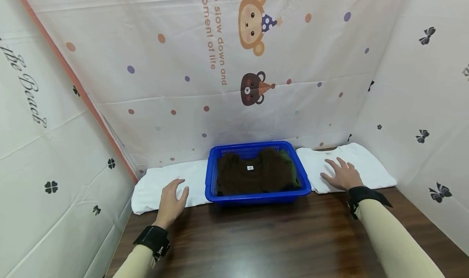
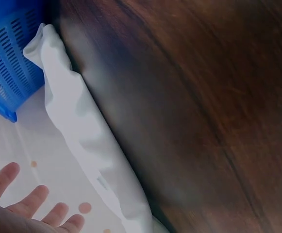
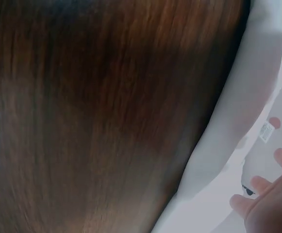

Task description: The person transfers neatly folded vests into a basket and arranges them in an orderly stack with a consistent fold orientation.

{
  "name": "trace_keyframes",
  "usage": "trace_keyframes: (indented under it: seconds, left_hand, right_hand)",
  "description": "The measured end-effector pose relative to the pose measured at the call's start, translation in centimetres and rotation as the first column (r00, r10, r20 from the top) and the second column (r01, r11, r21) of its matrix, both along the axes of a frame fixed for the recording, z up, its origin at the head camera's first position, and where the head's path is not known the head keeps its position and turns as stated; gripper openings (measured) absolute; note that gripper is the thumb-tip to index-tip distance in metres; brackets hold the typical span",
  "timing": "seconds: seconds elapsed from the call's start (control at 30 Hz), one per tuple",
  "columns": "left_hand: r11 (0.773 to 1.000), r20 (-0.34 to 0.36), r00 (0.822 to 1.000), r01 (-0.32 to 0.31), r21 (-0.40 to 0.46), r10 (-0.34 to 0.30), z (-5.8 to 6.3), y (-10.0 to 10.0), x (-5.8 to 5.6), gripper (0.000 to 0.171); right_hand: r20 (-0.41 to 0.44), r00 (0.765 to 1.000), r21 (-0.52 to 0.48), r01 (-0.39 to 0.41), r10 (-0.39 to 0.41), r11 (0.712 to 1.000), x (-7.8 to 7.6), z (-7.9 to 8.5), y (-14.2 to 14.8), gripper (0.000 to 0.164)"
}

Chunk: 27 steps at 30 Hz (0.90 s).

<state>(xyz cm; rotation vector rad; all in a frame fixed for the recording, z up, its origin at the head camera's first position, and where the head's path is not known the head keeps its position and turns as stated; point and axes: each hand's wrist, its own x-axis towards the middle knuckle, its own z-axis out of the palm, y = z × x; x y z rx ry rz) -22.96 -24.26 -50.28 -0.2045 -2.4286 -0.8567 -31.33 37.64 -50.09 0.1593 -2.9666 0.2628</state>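
Note:
A blue plastic basket point(image 1: 256, 197) stands at the back of the table. In it lies a folded dark brown garment point(image 1: 239, 181) with a small white neck label, and a green one point(image 1: 292, 166) shows at its right side. My left hand point(image 1: 170, 202), fingers spread and holding nothing, is at the front edge of a folded white garment point(image 1: 148, 190) left of the basket. Over a second folded white garment point(image 1: 371, 170), on the basket's right, is my right hand point(image 1: 342, 176), its fingers apart and nothing in them. Both wrists wear black bands.
The dark wooden table point(image 1: 256, 237) spreads out in front of the basket. A printed white cloth point(image 1: 176, 78) hangs behind it as a wall, with more patterned cloth point(image 1: 414, 156) along the right and left sides. The white garments lie close against the back wall.

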Motion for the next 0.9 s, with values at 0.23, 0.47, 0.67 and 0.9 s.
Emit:
trace_keyframes:
  seconds: [0.23, 0.47, 0.67, 0.9]
  left_hand:
    - [1.000, 0.017, 1.000, 0.003, -0.001, -0.003, 0.1, 0.0, 0.0, 0.035]
    - [1.000, 0.033, 0.999, 0.008, -0.003, -0.008, -0.2, -0.2, 0.2, 0.035]
    - [1.000, 0.034, 0.999, 0.026, -0.011, -0.026, -0.5, -0.3, 0.1, 0.034]
    - [0.999, 0.031, 0.999, 0.034, -0.008, -0.034, -0.4, -0.2, 0.2, 0.035]
  right_hand:
    - [0.022, 0.999, -0.023, 0.031, -0.030, 0.999, 0.3, -0.1, 0.7, 0.076]
    - [0.086, 0.996, -0.038, 0.026, -0.022, 0.999, 0.5, -1.0, 0.5, 0.079]
    - [0.181, 0.983, -0.035, 0.028, -0.021, 0.999, 0.3, -1.3, 0.6, 0.083]
    - [0.237, 0.971, -0.001, 0.019, -0.018, 1.000, 0.4, -1.0, 0.7, 0.085]
